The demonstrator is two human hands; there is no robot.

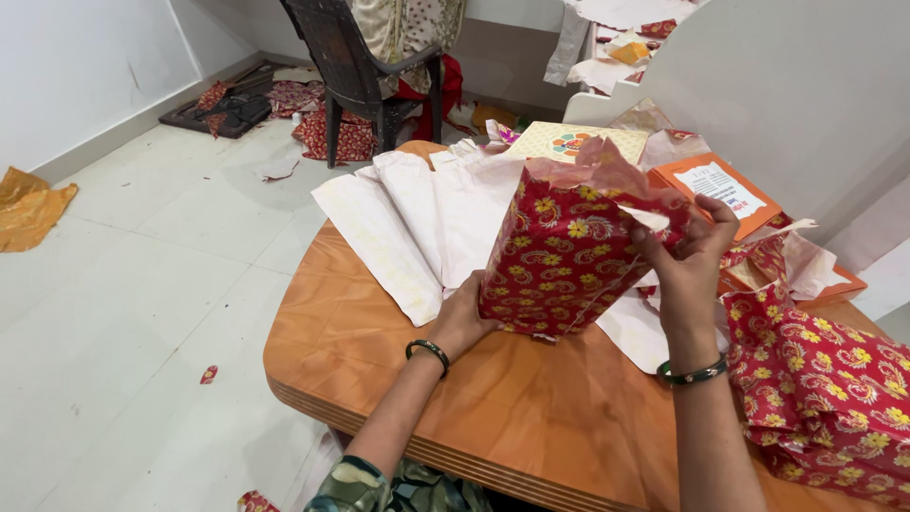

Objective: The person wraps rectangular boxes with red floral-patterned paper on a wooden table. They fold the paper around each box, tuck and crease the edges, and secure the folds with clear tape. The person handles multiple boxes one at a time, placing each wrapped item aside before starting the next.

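Seen from the head camera: a box wrapped in red floral paper (564, 261), standing tilted on a wooden table (474, 398), near the middle of it. Left hand (462, 318) pressed against the lower left corner of the box, fingers hidden behind the paper, so cannot tell how firmly closed. Right hand (687, 256) raised at the upper right end of the box, fingertips pinching the loose crumpled edge of the wrapping there. Green bangles on both wrists. Behind the box, several white paper sheets (408, 218) spread over the table, some hanging past its far edge. To the right, just beside the right forearm, a second parcel in the same red paper (825, 389), lying flat. Further back on the right, an orange flat box (725, 190) with a white label, and a pale patterned box (573, 142) beyond the sheets. On the floor behind the table, a dark chair (355, 66) with cloth over it, red paper scraps (332, 133) around its legs, and an orange bag (28, 209) at the far left by the wall.
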